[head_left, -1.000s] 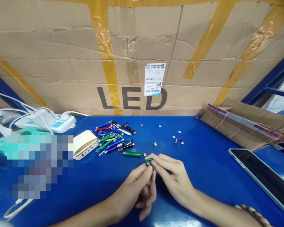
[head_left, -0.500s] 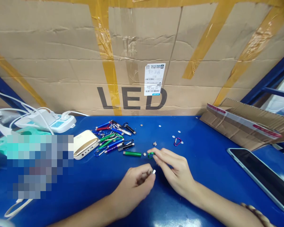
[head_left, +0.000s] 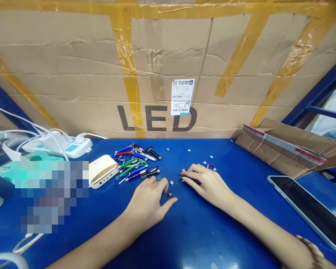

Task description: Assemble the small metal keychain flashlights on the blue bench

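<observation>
My left hand [head_left: 148, 200] is over the table with thumb and forefinger apart, and a small dark metal piece [head_left: 170, 194] sits on the table between them. Behind its knuckles a green tube [head_left: 158, 181] is almost wholly hidden. My right hand [head_left: 208, 183] has its fingertips closed at a green carabiner ring [head_left: 181, 179], which lies low at the table surface. A small silver part [head_left: 183, 170] shows just beyond those fingertips. Between the two hands lies a small round button cell [head_left: 171, 182].
Several coloured penlights [head_left: 137, 164] with clips lie piled at the back left, beside a white-and-gold device [head_left: 104, 171]. A power strip [head_left: 72, 147] stands farther left. A purple carabiner [head_left: 211, 166] is behind my right hand. At right are a phone [head_left: 308, 209] and an open cardboard box [head_left: 282, 149].
My left hand has moved forward and left and opened; the small metal piece it held is now on the table. My right hand has shifted slightly forward and right, along with the green carabiner.
</observation>
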Demonstrator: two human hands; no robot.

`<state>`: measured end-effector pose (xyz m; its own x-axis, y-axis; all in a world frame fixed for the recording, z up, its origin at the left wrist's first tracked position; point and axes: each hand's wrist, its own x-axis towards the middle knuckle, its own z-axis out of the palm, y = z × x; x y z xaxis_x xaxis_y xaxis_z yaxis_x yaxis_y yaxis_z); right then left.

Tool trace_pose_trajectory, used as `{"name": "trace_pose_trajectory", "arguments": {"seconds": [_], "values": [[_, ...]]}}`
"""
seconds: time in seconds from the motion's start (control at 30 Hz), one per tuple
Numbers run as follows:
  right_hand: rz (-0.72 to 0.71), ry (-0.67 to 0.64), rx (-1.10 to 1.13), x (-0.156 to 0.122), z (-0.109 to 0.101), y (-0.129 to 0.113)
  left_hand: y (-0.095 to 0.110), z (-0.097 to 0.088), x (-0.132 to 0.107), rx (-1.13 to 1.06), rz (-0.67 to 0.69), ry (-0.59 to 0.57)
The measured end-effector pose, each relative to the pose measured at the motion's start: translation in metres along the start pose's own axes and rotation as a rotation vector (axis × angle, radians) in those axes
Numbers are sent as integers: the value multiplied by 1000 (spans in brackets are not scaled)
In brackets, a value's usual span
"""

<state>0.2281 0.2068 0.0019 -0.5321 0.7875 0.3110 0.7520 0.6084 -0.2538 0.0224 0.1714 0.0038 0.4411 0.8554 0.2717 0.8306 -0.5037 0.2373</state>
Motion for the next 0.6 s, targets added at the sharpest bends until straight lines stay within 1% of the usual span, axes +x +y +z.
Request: {"name": "trace_pose_trajectory", "arguments": {"seconds": [0.07, 0.13, 0.23, 0.3, 0.4, 0.53, 0.6], "values": [[-37, 74, -35, 1, 0, 0, -3, -2, 1, 16, 19, 79], [-77, 93, 2, 0, 1, -3, -7, -1, 1, 64, 42, 115], [-136, 17, 70, -2, 4, -12, -13, 3, 1, 104, 27, 88], [-145, -30, 85, -4, 5, -17, -16, 5, 2, 79, 17, 62], [-144, -48, 74, -6, 7, -21, -17, 5, 4, -46, 9, 61], [-198, -34, 3, -4, 8, -18, -8, 0, 6, -382, -21, 124], [-225, -5, -13, -3, 10, -15, -2, -1, 4, -499, -56, 133]]}}
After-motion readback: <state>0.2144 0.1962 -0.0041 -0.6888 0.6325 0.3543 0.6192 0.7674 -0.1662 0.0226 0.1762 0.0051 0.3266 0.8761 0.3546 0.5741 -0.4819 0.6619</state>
